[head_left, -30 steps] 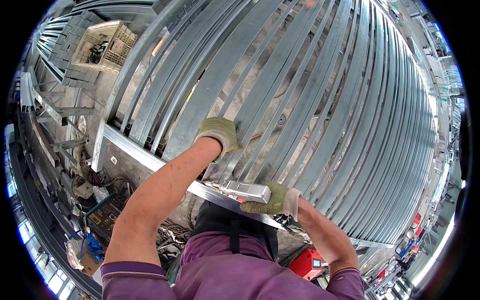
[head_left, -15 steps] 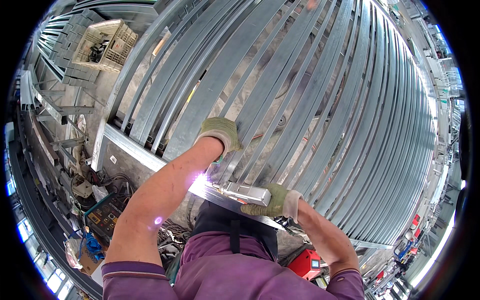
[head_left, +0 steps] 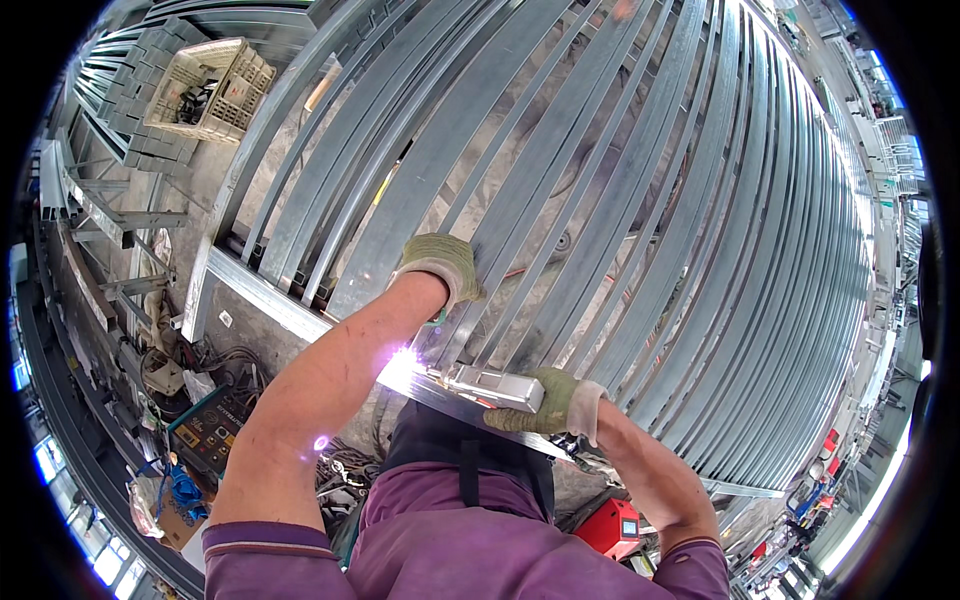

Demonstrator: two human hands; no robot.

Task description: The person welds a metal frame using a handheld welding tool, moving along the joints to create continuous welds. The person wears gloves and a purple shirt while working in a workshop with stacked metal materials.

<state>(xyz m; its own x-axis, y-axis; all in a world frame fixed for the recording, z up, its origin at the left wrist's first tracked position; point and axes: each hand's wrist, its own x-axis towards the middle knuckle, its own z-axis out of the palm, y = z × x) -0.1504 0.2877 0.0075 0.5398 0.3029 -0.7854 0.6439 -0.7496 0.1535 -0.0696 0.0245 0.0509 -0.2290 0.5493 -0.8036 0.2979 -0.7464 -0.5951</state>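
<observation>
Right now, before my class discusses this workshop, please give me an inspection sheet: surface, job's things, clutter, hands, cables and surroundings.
Surface: long grey metal bars side by side, with gaps, behind a front rail.
Job's things: silver handheld tool at the rail; bright glare just left of its tip.
Clutter: blue bundle at lower left; cream crate of dark pieces at upper left.
Hands: gloved left hand on the bars, grip hidden; gloved right hand holds the tool.
Cables: dark cables looped low at left.
Surroundings: red box with small screen at lower right.
</observation>
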